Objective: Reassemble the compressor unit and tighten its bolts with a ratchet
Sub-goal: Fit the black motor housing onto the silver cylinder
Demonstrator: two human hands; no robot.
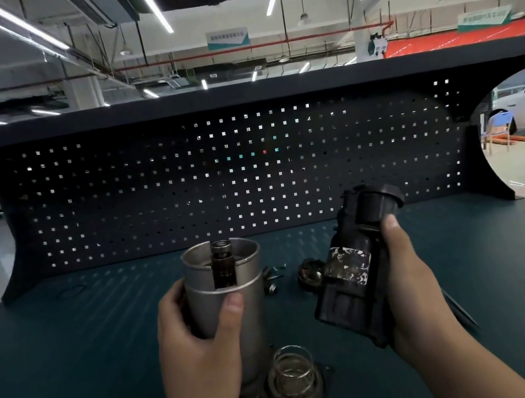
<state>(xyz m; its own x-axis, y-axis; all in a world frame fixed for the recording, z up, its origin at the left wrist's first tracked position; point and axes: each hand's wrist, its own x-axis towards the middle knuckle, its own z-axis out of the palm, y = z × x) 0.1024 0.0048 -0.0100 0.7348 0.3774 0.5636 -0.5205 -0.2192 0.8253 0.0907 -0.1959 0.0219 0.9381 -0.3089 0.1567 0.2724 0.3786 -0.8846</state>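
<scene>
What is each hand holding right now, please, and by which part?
The left hand grips the silver cylinder around its middle; the right hand grips the black housing along its side.

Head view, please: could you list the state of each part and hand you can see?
silver cylinder: upright, top open, shaft inside, gripped by left hand.
black housing: tilted, gripped by right hand.
spring: unheld, beside the cylinder's base.
bolts: loose on the bench.
</scene>
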